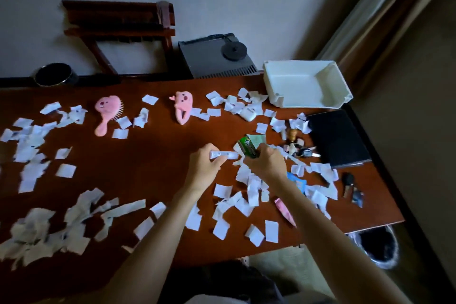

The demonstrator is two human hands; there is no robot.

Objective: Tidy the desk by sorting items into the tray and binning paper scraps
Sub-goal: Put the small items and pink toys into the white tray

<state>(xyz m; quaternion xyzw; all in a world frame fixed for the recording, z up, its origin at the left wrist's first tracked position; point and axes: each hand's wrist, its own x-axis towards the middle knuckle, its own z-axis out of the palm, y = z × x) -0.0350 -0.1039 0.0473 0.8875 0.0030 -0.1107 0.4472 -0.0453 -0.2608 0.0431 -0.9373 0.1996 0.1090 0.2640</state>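
From the head camera, the left hand (pixel 206 163) pinches a white tube (pixel 225 155) in curled fingers. The tube's long axis runs crosswise, and its free end points at the right hand (pixel 265 163). That hand's fingers wrap a green box (pixel 248 147), which tilts away past the knuckles. Its lower part is hidden in the grip and its print is too blurred to read. Paper scraps (pixel 246 205) lie beneath and around both hands on the desk (pixel 148 155). The white tray (pixel 343 89) sits well beyond and to the right of the fingers. The bin (pixel 377 247), nearer than the fingers and to their right, is partly hidden by the desk's edge.
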